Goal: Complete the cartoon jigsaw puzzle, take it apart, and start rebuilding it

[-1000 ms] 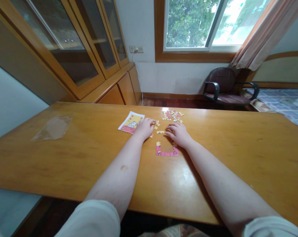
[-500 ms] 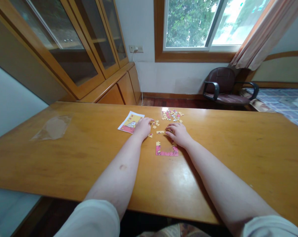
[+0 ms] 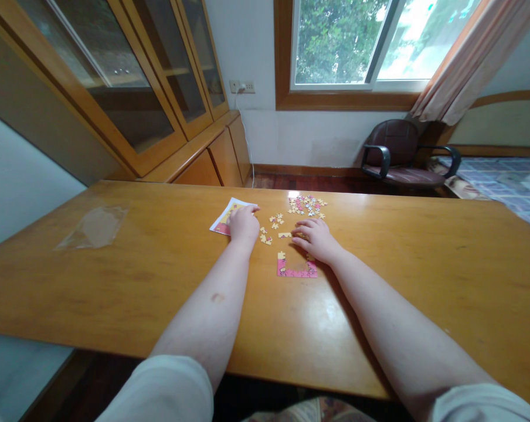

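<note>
My left hand [image 3: 244,226] is over the right part of a small picture card [image 3: 223,225] with a yellow and pink print, its fingers stretched out to the right. Beside it lie a few loose yellow puzzle pieces [image 3: 265,237] and another small cluster of pieces [image 3: 276,221]. My right hand [image 3: 316,240] hovers low with fingers apart at the right end of a short yellow puzzle strip [image 3: 285,235], partly covering it. Just below stands a joined pink puzzle border [image 3: 296,274], U-shaped; its right side is partly hidden by the right hand.
A heap of mixed puzzle pieces [image 3: 306,205] lies near the far edge of the wooden table [image 3: 159,281]. On the left is a clear plastic bag [image 3: 94,227]. A glass-door cabinet [image 3: 159,76] and a brown armchair [image 3: 397,153] stand beyond the table.
My left hand has moved left from the loose pieces onto the picture card, uncovering the pieces. My right hand has shifted only slightly.
</note>
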A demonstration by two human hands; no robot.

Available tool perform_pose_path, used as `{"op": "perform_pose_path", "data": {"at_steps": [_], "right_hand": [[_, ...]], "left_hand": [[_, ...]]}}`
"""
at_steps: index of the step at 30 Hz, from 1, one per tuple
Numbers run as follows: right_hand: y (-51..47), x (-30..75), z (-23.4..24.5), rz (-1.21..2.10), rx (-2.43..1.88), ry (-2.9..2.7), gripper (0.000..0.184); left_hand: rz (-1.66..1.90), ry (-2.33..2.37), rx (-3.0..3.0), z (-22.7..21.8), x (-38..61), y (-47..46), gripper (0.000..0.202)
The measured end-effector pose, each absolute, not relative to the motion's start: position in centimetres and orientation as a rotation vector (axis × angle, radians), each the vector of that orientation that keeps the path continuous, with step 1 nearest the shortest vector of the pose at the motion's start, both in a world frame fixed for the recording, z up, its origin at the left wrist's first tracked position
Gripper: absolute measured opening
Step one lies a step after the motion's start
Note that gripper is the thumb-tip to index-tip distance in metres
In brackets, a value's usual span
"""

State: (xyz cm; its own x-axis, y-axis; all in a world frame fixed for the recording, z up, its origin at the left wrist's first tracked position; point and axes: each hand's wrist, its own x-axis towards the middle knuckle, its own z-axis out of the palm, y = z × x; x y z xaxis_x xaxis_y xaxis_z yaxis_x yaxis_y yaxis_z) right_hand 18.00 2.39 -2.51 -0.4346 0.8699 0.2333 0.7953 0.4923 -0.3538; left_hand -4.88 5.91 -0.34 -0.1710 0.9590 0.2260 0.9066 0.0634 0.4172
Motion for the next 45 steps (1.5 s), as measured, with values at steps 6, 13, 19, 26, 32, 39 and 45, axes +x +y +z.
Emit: {"op": "perform_pose_path", "data": {"at_steps": [6, 13, 19, 26, 32, 39, 45], "right_hand": [[2.4, 18.0, -2.4, 0.277, -1.364, -2.394, 0.034], [2.2, 17.6, -2.3, 0.272, -1.406, -2.439, 0.037], [1.8, 17.4, -2.2, 0.264, -1.476, -2.445, 0.046], [1.9, 17.5, -2.1, 0.260, -1.486, -2.418, 0.040], [1.7, 17.4, -2.3, 0.255, -1.504, -2.438, 0.044], [2.1, 17.6, -2.4, 0.211, -1.575, -2.240, 0.040], [2.9, 18.4, -2.8, 0.215, -1.583, -1.983, 0.038]], "left_hand": [[0.846, 2.218, 1.878, 0.1, -5.8, 6.0, 0.040], [0.315, 2.286, 1.991, 1.0, -4.9, 5.1, 0.025], [-0.003, 2.217, 2.033, 2.6, -4.3, 3.7, 0.021], [-0.142, 2.129, 2.005, 2.8, -4.3, 3.4, 0.023], [-0.113, 1.929, 2.156, 2.1, -4.5, 3.8, 0.030], [-0.049, 1.872, 2.243, 2.4, -4.1, 3.3, 0.025], [-0.116, 1.865, 2.210, 2.8, -3.7, 3.0, 0.012]]}}
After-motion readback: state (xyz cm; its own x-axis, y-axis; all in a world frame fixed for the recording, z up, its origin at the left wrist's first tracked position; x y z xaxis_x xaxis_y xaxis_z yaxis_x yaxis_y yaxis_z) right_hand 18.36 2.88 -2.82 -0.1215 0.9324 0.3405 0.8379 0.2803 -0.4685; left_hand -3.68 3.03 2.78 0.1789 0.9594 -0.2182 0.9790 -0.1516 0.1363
